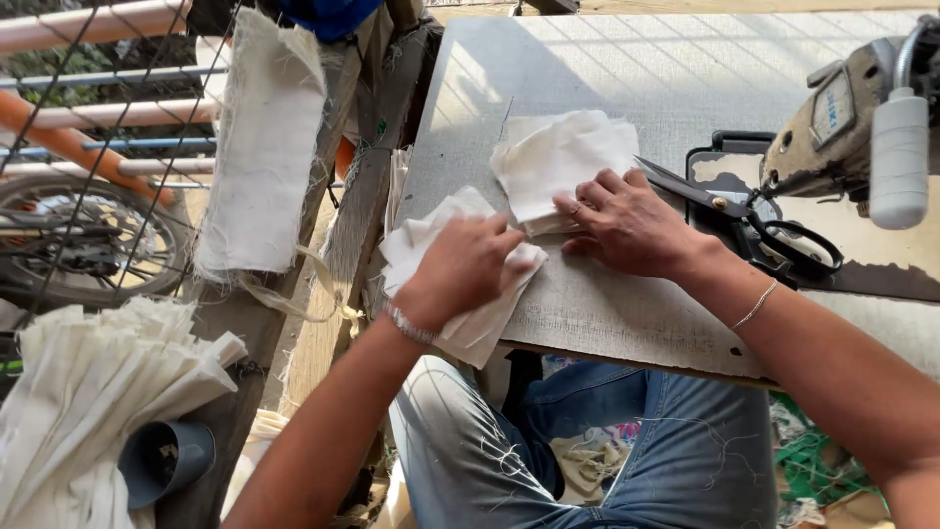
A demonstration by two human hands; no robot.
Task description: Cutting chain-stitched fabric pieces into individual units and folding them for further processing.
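Denim-clad knees [627, 441] nearest my camera, under near edge of surface [607, 323]. My left hand [460, 269] pressed flat, fingers curled onto folded cloth stack [460, 250], which overhangs front-left corner, long axis running diagonally toward me. My right hand [627, 220] spread open, fingertips resting on second cloth pile [563, 162] just beyond. Piles nearly touching. Scissors [744, 211] just right of right hand, blades pointing left. Sewing machine [852, 127] far right. Open room along far part of surface.

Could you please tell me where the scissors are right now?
In the head view, the scissors lie on the table right of the right hand, beside the sewing machine.
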